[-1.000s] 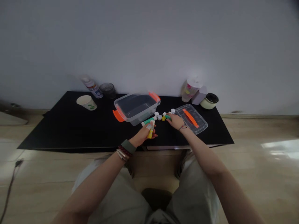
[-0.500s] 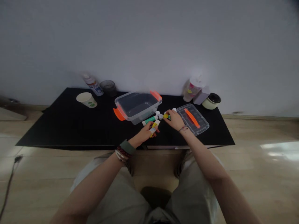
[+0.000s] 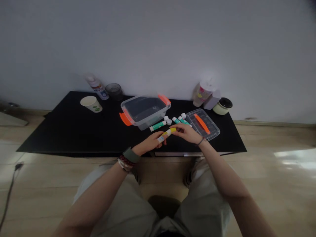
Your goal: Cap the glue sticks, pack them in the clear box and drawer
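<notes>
The yellow glue stick [image 3: 168, 133] looks smooth plastic, the black tabletop [image 3: 98, 135] matt.

1. Head camera, one: you wore it, and it faced forward and steeply down over your lap [image 3: 123, 204].
2. Range: moderate; your left hand [image 3: 148, 144] and right hand [image 3: 189, 133] sat near mid-frame.
3. Coverage: it took in the black tabletop [image 3: 74, 135], wall [image 3: 158, 42] above and floor [image 3: 271, 187] below.

Left grip [image 3: 153, 141] curled near right grip [image 3: 187, 132]

Light is dim, with glare on the floor [image 3: 293, 155].
</notes>
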{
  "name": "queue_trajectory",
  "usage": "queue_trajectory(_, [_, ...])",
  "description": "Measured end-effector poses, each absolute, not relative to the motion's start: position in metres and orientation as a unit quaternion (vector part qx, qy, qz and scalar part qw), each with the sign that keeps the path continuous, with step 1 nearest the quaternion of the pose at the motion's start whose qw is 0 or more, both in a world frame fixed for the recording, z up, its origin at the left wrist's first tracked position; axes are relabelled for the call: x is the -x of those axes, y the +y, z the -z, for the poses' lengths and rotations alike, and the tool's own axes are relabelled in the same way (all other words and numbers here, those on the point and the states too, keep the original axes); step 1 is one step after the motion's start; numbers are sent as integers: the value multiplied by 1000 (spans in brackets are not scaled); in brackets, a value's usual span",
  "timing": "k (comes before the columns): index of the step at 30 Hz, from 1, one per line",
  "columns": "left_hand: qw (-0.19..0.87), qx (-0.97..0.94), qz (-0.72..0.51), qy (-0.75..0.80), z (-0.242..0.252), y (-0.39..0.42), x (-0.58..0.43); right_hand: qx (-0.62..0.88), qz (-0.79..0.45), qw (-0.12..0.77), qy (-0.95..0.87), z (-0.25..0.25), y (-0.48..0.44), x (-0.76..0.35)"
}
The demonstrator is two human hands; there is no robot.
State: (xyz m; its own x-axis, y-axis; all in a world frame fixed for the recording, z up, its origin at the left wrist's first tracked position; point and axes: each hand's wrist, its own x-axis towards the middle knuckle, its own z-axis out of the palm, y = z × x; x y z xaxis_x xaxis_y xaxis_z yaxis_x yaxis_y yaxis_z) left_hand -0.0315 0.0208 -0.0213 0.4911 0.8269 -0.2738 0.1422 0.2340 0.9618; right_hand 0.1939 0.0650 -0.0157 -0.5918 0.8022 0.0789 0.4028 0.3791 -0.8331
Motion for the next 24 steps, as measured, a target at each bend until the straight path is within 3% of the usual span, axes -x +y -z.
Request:
queue_trajectory(4, [707,-537,-233,397,2,14,38,349,-534,240,-731,8,57,-193])
queue_trajectory(7, [748,-517,-208,360,-7,13,43,332,-547,263,-722,3,50,-190])
queue_trajectory(15, [823,-424,-199,321,1,10,42,349,-434,253,-791,-12,35,-177])
queue_trajectory(20, [822,-419,-221,317,-4,7,32,379,-298,240,-843,-19,35,-175])
queue_trajectory(24, [793,-470,-211,325,-6,5,27,380,-279,232,-851,-16,34,-172])
